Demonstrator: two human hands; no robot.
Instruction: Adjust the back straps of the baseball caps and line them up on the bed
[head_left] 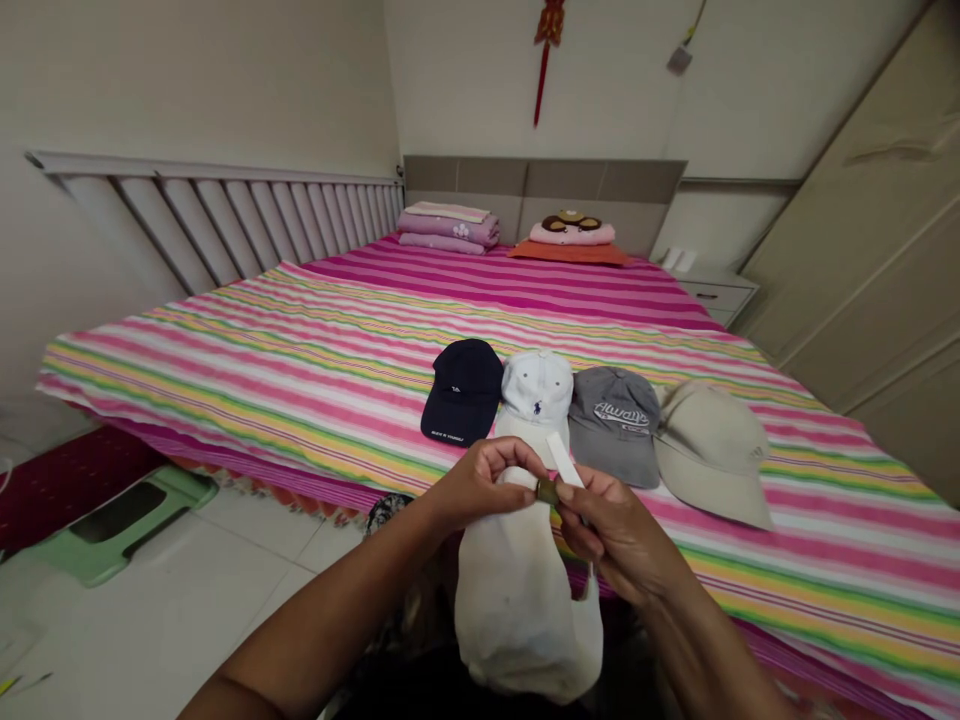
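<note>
Both hands point(551, 490) w/ white cap point(517, 600)

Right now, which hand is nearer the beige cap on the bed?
Right. The right hand is left of the beige cap, on the camera side; the left hand is farther left, also camera side.

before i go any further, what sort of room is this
Most likely a bedroom: there is a wide bed with a padded headboard, folded bedding stacked near it, and a small drawer cabinet alongside.
</note>
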